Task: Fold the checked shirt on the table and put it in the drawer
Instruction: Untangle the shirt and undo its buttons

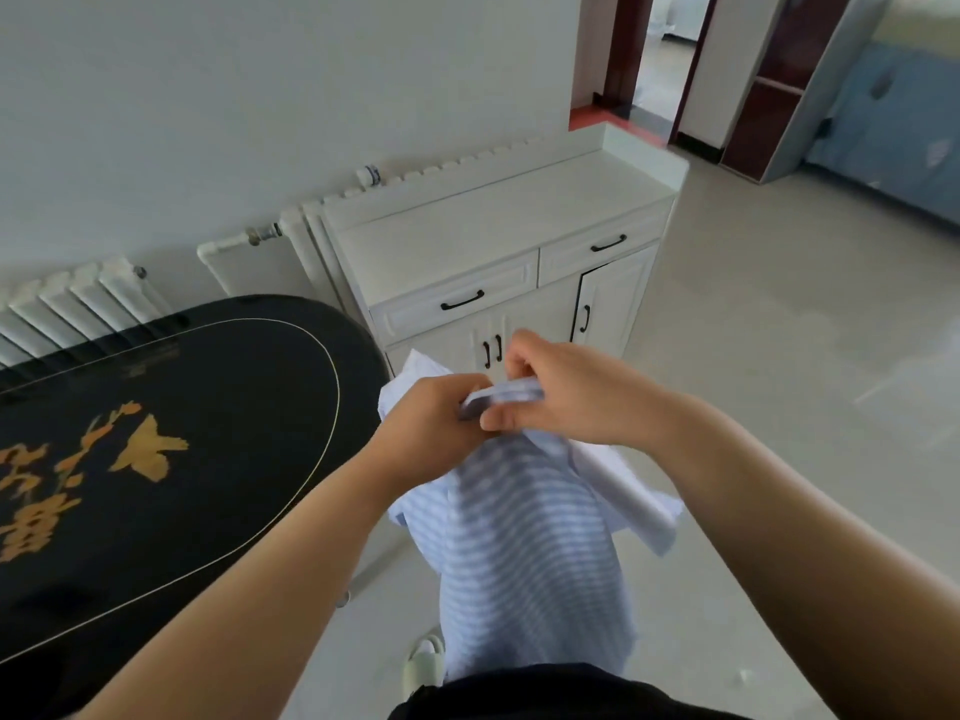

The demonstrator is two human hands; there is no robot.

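Two hands, left hand (436,423) and right hand (561,392), grip one checked shirt (524,543).

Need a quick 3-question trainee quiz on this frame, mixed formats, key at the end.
1. True or false: the checked shirt lies flat on the black table.
2. Which hands have a grip on the shirt? A) left hand only B) right hand only C) both
3. Fill in: the two drawers of the white cabinet are both ____.

Key:
1. False; it hangs in the air in front of the person, beside the table.
2. C; both pinch it near its top edge.
3. Closed.
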